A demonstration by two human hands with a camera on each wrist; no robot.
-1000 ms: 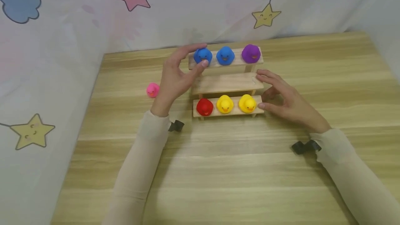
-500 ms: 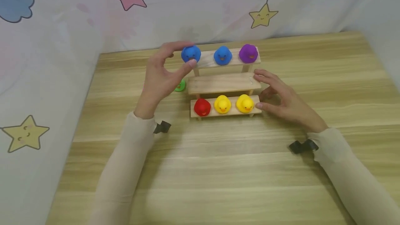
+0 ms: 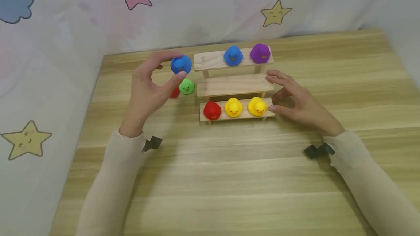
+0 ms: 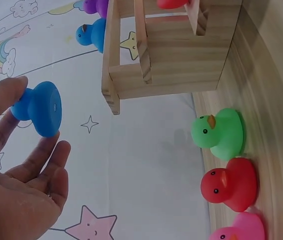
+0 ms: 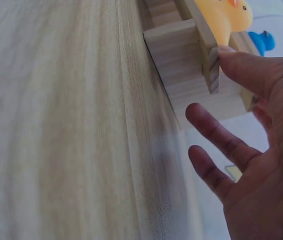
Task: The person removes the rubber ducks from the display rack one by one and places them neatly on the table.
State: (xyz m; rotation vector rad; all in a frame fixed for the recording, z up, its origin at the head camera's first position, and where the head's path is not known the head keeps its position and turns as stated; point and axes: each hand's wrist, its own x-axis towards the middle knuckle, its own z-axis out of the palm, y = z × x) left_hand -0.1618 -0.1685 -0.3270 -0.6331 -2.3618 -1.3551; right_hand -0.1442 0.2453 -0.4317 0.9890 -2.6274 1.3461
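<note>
My left hand (image 3: 144,92) pinches a blue rubber duck (image 3: 181,65) between thumb and fingers, off the left end of the stepped wooden rack (image 3: 234,85). In the left wrist view the duck's flat base (image 4: 54,107) shows, held in the air. My right hand (image 3: 298,101) rests at the rack's right end, the thumb touching the lowest shelf and the fingertips at the middle one. On the top shelf stand another blue duck (image 3: 233,56) and a purple duck (image 3: 260,53). A red duck (image 3: 212,110) and two yellow ducks (image 3: 233,107) sit on the lowest shelf.
Left of the rack on the wooden table (image 3: 229,177) stand a green duck (image 3: 186,87), a second red duck (image 4: 230,185) and a pink duck (image 4: 241,229). A white cloth (image 3: 183,17) printed with stars hangs behind the table.
My left hand has lifted the blue duck off the top shelf's left end and carried it left. The green duck and second red duck have come into view. My right hand stays put.
</note>
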